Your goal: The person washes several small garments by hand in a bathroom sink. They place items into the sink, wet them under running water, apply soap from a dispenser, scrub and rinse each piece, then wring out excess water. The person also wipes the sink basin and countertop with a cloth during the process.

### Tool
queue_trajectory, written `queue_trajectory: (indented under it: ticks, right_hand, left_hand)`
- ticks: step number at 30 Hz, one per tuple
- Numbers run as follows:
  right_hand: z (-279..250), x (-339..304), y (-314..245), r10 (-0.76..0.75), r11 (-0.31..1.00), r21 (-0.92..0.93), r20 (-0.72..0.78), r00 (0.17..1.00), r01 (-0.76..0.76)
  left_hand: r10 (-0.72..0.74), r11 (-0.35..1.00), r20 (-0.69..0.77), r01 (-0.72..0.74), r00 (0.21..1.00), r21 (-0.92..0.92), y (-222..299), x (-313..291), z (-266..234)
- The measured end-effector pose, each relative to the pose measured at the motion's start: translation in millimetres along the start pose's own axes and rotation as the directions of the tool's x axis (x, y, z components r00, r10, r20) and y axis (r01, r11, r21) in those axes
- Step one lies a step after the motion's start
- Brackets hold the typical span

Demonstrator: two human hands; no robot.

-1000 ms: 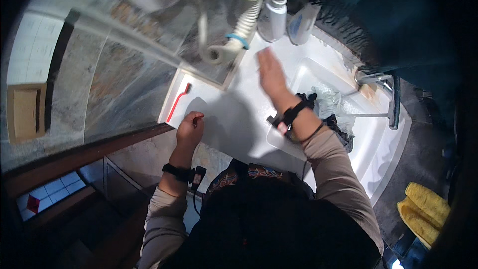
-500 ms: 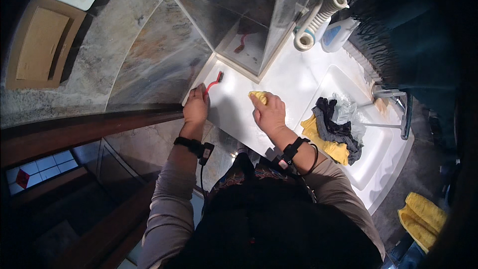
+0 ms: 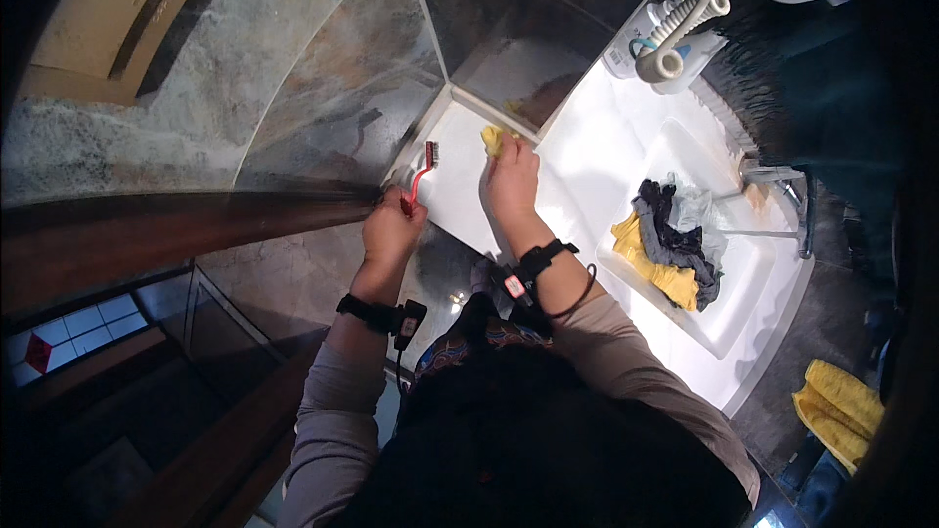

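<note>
while the left hand (image 3: 389, 230) grips a red brush (image 3: 419, 176), the right hand (image 3: 513, 179) presses a yellow sponge (image 3: 494, 140) on the white counter (image 3: 597, 156)

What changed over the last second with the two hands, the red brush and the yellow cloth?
The right hand, open and empty over the counter a second ago, took up a yellow cloth and pushed it toward the far corner of the white counter. The left hand closed on the red brush, which had lain loose beside it. The clothes stayed heaped in the sink.
</note>
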State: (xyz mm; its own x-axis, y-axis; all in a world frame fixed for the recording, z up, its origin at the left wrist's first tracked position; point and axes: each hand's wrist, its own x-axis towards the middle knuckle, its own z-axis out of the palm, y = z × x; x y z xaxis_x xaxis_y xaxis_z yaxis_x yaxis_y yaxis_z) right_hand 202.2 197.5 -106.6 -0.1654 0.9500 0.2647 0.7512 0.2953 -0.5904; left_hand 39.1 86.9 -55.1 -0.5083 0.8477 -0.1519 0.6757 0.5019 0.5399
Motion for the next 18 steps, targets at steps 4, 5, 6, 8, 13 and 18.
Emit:
queue_trajectory:
  ticks: [4, 5, 6, 8, 13, 18]
  right_hand:
    - [16, 3, -17, -0.03, 0.999, 0.021, -0.028, 0.999, 0.031]
    - [19, 5, -17, -0.049, 0.998, 0.025, -0.02, 0.999, 0.05]
    - [23, 8, -17, -0.074, 0.997, 0.027, -0.045, 0.996, 0.075]
    - [32, 17, -15, -0.056, 0.998, 0.035, -0.057, 0.997, 0.058]
    - [47, 20, -32, -0.065, 0.998, 0.019, -0.021, 0.998, 0.066]
    - [31, -18, -54, -0.373, 0.87, 0.418, 0.216, 0.902, 0.26]
  left_hand:
    - [-0.018, 0.98, -0.048, 0.008, 0.999, -0.197, 5, -11, -14]
    - [0.014, 0.98, -0.056, -0.024, 0.998, -0.196, 5, -13, -16]
    - [0.019, 0.978, -0.042, -0.028, 0.999, -0.206, 5, -15, -18]
    - [0.028, 0.95, -0.043, -0.04, 0.999, -0.308, 5, -19, -22]
    - [0.031, 0.856, -0.054, -0.054, 0.998, -0.514, 1, -33, -33]
    - [0.094, 0.862, -0.134, -0.148, 0.987, -0.485, 4, -44, -49]
